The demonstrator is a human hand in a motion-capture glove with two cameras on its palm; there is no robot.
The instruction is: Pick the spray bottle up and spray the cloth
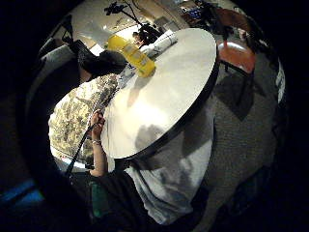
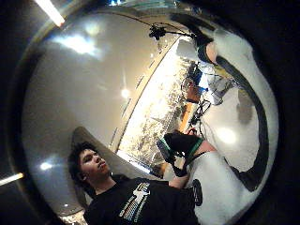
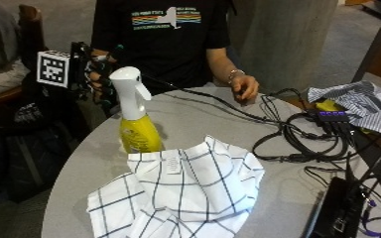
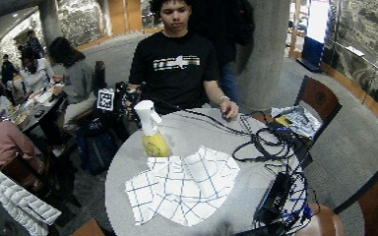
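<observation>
Outside view: spray bottle [image 3: 134, 116] upright on worktop [image 3: 197, 119] by cloth [image 3: 177, 193]; gloved right hand [image 3: 98, 74] just behind it, off the edge, holding nothing, finger spread unclear.

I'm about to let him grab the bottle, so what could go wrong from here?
The spray bottle is tall and stands near the table edge, so a sideways reach by the gloved right hand might tip it off. Its nozzle points toward the cables, not down at the checked cloth, so spray could wet them.
</observation>
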